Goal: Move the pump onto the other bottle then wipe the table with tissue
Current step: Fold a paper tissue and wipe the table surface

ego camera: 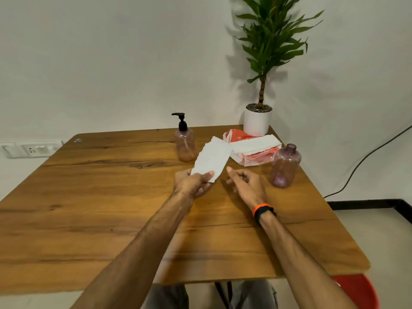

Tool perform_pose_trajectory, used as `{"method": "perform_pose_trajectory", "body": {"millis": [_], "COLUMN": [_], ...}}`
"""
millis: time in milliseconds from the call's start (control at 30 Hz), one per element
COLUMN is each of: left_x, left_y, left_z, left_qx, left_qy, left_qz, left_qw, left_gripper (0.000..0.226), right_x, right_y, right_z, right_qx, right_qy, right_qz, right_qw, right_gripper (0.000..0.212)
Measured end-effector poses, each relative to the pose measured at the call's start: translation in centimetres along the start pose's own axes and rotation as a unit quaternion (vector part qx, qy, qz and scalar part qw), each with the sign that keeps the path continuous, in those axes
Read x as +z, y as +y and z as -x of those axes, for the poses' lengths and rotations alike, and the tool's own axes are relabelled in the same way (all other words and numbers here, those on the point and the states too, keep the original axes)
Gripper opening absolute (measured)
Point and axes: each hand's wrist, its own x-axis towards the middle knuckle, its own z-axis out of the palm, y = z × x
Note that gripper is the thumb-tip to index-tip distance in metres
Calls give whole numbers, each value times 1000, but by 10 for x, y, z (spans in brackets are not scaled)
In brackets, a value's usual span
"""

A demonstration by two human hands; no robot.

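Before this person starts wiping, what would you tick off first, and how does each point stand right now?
1. Pump seated on a bottle: ok, though whether it is screwed tight, cannot tell.
2. Other bottle left open, no pump: ok.
3. Tissue in hand: ok, the left hand pinches its near end.
4. Right hand free: ok, open beside the tissue, holding nothing.
5. Tissue clear of the pack: cannot tell, its far end lies at the pack.
6. Spill on the table to wipe: cannot tell, none shows.

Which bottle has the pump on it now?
The left bottle: its black pump sits on the neck. The right bottle stands upright, open-necked.
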Motion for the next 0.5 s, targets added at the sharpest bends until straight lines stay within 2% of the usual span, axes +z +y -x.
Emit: {"method": "perform_pose_trajectory", "body": {"millis": [100, 233, 367, 500], "left_x": [-19, -43, -70, -94], "left_y": [-10, -16, -12, 0], "left_z": [11, 23, 28, 29], "left_qx": [7, 17, 35, 62], "left_qy": [3, -5, -1, 11], "left_qz": [23, 19, -23, -20], "left_qw": [1000, 1000, 999, 998], "left_gripper": [43, 44, 42, 32], "right_x": [22, 41, 53, 57], "right_y": [-20, -33, -42, -52], "right_z": [11, 17, 22, 27], "right_qx": [83, 124, 125, 116], "right_qy": [-37, -69, -108, -182], "right_qz": [-118, -165, -166, -136], "right_qw": [989, 976, 972, 967], "right_gripper": [33, 16, 11, 16]}}
